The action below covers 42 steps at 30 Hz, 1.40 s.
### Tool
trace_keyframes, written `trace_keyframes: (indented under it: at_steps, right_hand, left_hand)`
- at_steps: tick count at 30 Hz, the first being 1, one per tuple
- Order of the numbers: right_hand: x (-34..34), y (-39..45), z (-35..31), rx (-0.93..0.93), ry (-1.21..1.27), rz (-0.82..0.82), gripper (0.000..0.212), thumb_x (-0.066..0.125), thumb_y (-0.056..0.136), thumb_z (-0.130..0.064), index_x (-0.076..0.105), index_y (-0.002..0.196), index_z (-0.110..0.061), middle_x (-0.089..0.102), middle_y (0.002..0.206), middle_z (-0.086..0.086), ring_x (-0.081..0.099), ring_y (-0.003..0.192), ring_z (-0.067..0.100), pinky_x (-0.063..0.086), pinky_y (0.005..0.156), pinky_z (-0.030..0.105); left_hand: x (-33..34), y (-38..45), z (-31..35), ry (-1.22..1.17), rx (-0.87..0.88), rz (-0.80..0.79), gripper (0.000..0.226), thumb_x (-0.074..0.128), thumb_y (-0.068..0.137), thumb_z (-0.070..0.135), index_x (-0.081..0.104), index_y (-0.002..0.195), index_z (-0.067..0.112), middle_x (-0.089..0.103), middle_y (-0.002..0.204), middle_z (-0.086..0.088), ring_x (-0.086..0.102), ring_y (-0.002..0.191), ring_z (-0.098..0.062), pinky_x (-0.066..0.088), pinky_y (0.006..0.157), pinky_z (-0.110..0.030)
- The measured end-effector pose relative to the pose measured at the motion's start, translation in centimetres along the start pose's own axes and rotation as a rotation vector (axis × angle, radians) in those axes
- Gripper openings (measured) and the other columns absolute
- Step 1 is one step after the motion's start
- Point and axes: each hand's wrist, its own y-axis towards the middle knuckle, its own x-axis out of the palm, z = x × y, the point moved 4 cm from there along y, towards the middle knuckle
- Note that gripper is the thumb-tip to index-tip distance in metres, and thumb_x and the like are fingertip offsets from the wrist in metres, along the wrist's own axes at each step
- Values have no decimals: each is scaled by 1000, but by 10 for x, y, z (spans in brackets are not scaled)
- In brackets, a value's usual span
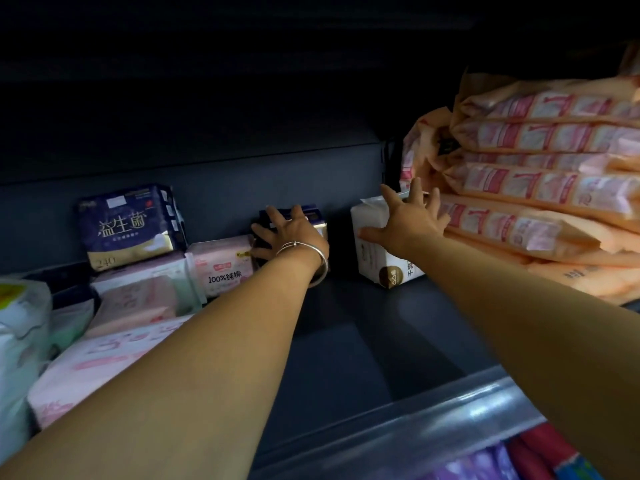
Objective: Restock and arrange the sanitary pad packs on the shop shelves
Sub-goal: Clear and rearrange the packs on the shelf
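Left hand (289,233) grips a dark pack (313,220) at the shelf (363,323) back; right hand (403,220) — fingers spread — presses the white pack (377,258). Best slid forward evenly — upright, labels outward.

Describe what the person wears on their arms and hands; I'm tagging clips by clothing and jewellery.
Both forearms are bare, with no sleeves or gloves in view. The left hand has thin silver bangles around its wrist. The right hand and its wrist show no jewellery or watch.
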Motion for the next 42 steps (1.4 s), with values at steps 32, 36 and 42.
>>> trace_keyframes:
  at_steps: [32, 36, 42]
  right_hand:
    - [-41, -99, -75, -373, 109, 75, 13, 50, 90, 2, 62, 94, 6, 60, 95, 23, 58, 85, 38, 47, 68, 36]
    - [-49, -106, -76, -332, 49, 27, 17, 45, 95, -6, 59, 98, 3, 60, 95, 23, 58, 82, 36, 41, 63, 33]
    - [-57, -105, -90, -326, -199, -75, 20, 44, 92, -5, 60, 104, 0, 55, 93, 16, 55, 82, 31, 40, 66, 30]
  left_hand:
    - [-87, -83, -29, 108, 48, -161, 53, 56, 84, 14, 42, 134, 8, 42, 138, -15, 40, 127, -37, 36, 105, -51]
    - [-95, -92, -41, 107, 61, -209, 47, 55, 83, 7, 46, 129, 6, 49, 129, -15, 48, 117, -36, 41, 101, -49]
    - [-92, -93, -38, 89, 107, -198, 45, 56, 85, 8, 50, 130, 7, 53, 128, -14, 50, 118, -34, 40, 103, -47]
